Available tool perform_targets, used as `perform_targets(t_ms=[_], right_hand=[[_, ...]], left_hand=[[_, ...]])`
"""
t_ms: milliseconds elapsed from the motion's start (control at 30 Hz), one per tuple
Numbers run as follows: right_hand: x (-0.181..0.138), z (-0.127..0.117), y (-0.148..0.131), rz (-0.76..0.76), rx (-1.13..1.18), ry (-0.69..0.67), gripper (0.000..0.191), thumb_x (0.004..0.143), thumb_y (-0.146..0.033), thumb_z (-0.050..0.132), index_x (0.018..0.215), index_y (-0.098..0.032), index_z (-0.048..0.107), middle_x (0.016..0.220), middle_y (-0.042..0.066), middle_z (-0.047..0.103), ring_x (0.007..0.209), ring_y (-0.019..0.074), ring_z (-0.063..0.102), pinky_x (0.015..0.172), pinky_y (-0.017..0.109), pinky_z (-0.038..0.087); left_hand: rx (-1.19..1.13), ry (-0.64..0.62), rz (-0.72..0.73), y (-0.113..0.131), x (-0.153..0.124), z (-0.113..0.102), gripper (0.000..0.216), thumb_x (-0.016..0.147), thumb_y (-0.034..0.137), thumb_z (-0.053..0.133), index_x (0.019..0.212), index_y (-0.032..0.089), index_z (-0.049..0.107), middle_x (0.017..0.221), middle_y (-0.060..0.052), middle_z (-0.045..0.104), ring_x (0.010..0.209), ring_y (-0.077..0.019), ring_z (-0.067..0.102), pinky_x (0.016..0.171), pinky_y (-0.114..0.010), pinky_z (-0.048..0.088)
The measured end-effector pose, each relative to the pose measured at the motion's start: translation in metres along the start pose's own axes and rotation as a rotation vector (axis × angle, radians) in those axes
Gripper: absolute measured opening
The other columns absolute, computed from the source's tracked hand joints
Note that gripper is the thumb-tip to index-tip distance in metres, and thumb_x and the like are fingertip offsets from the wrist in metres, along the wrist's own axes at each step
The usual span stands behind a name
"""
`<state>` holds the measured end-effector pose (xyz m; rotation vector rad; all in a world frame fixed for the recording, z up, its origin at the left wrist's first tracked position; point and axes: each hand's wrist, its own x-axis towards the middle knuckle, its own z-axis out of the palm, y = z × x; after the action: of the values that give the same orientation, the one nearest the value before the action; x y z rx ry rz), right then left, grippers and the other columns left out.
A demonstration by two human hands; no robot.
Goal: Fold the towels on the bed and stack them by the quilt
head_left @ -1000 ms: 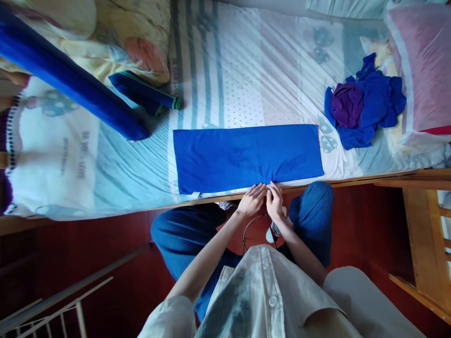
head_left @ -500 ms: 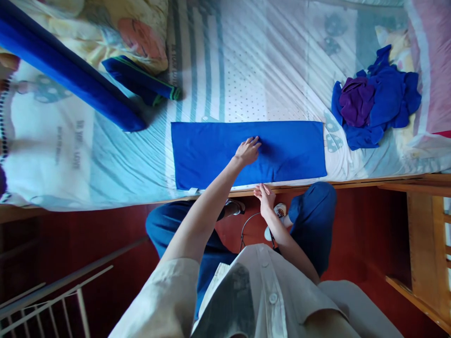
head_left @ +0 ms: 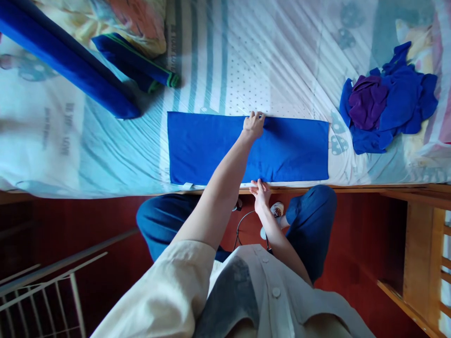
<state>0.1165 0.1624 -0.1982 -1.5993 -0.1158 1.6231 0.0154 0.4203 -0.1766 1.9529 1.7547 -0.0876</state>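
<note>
A blue cloth (head_left: 197, 145), folded into a long flat strip, lies along the near edge of the bed. My left hand (head_left: 253, 125) reaches across it and rests on its far edge near the middle, fingers pressed together on the fabric. My right hand (head_left: 260, 191) is at the cloth's near edge by the bed frame, fingers extended and touching the hem. Whether either hand pinches the fabric is hard to see.
A heap of blue and purple clothes (head_left: 385, 105) sits on the bed at the right. Rolled blue items (head_left: 66, 65) and a folded dark blue piece (head_left: 136, 58) lie at the upper left. A wooden frame (head_left: 419, 244) stands right, a white rack (head_left: 42, 295) lower left.
My left hand has travelled from the cloth's near edge, beside the right hand, across the cloth to its far edge. The right hand has stayed at the near edge.
</note>
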Motion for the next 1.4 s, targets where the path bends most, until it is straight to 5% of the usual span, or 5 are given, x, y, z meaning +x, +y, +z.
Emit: perform_targets(t_ms=[267,567,933,1200,1400], right_hand=[[0.002,0.0,0.0,0.033,0.033,-0.04,0.04,0.085,-0.056,0.076,0.085,-0.019,0.065,0.096,0.01,0.081,0.066,0.0146,0.072,0.069,0.027,0.06],[-0.01,-0.014,0.005,0.02,0.031,-0.11,0.036,0.089,-0.052,0.073,0.09,-0.016,0.068,0.09,0.009,0.08,0.087,0.0179,0.074,0.081,0.031,0.06],[-0.048,-0.059,-0.028,-0.013,0.052,-0.121,0.035,0.07,-0.045,0.09,0.078,-0.017,0.07,0.084,0.006,0.077,0.077,0.0149,0.071,0.082,0.03,0.059],[-0.067,-0.093,-0.102,-0.328,0.016,-0.123,0.048,0.061,-0.05,0.093,0.059,-0.021,0.055,0.061,-0.004,0.057,0.069,0.0125,0.06,0.084,0.031,0.058],[-0.091,-0.101,-0.191,-0.63,-0.072,-0.146,0.048,0.061,-0.056,0.089,0.075,-0.022,0.058,0.069,-0.003,0.061,0.07,0.0137,0.06,0.078,0.03,0.056]], left_hand=[[-0.092,0.009,-0.208,0.024,0.0,-0.012,0.042,0.1,0.017,0.042,0.138,0.011,0.06,0.154,-0.024,0.04,0.13,-0.0371,0.052,0.103,-0.048,0.047],[-0.154,0.074,-0.236,0.024,-0.002,-0.034,0.038,0.102,0.02,0.04,0.129,0.012,0.065,0.123,-0.021,0.064,0.118,-0.0333,0.06,0.097,-0.044,0.048],[-0.263,0.221,-0.194,0.046,-0.058,-0.077,0.032,0.096,0.018,0.046,0.113,0.016,0.073,0.116,-0.015,0.072,0.109,-0.0286,0.065,0.09,-0.035,0.05],[-0.561,0.474,-0.146,0.063,-0.118,-0.129,0.017,0.088,0.021,0.059,0.093,0.016,0.075,0.096,-0.013,0.076,0.098,-0.0252,0.068,0.09,-0.033,0.051],[-0.697,0.654,-0.106,0.055,-0.175,-0.178,0.017,0.079,0.028,0.064,0.087,0.016,0.074,0.085,-0.008,0.075,0.091,-0.0241,0.069,0.086,-0.031,0.051]])
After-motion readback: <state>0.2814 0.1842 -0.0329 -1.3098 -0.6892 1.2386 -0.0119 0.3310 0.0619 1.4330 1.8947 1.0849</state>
